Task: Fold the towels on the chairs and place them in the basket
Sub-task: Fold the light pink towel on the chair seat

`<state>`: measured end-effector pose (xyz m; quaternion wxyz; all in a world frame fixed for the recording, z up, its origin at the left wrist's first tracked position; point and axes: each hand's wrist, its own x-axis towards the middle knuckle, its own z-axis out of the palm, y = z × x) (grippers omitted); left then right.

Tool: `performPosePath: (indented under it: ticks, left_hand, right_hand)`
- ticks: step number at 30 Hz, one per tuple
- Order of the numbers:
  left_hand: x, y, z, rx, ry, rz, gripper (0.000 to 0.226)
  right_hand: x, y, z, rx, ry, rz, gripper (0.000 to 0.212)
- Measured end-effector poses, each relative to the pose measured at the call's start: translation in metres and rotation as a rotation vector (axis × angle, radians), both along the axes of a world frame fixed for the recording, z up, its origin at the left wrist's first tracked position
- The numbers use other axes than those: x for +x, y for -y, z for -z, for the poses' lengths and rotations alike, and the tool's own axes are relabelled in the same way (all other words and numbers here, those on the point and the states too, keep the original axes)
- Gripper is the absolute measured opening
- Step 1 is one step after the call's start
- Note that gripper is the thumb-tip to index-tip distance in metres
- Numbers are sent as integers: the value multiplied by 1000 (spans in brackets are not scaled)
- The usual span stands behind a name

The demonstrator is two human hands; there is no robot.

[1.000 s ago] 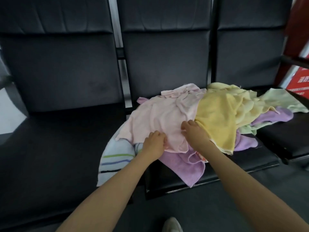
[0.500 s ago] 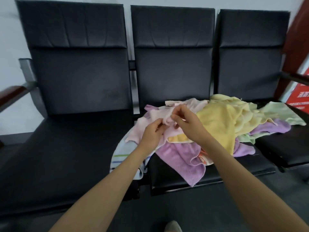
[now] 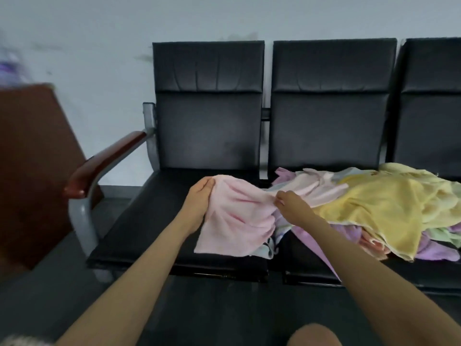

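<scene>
While left hand (image 3: pixel 199 199) and right hand (image 3: pixel 290 204) pinch it — fleecy pink towel (image 3: pixel 237 221), rumpled, sagging

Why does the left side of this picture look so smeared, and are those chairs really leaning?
Head view: the left edge is motion-smeared, so the brown panel is soft; the wide lens seems to splay the black chairs outward; light is flat, with one glint on the armrest; the pink towel, left hand and right hand look fairly sharp.
</scene>
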<state>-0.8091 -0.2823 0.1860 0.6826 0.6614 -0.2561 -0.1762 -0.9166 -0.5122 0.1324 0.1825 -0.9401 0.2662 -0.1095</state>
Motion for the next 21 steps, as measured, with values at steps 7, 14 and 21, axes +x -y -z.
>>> performPosePath:
  ticks: [7, 14, 21]
  left_hand:
    - [47, -79, 14, 96, -6, -491, 27]
    - [70, -118, 75, 623, 31, -353, 59]
    - [64, -107, 124, 1045, 440, -25, 62]
  right_hand:
    - [64, -121, -49, 252, 545, -210, 12]
    - [101, -163, -17, 277, 55, -486, 47]
    - [86, -118, 58, 119, -390, -262, 62]
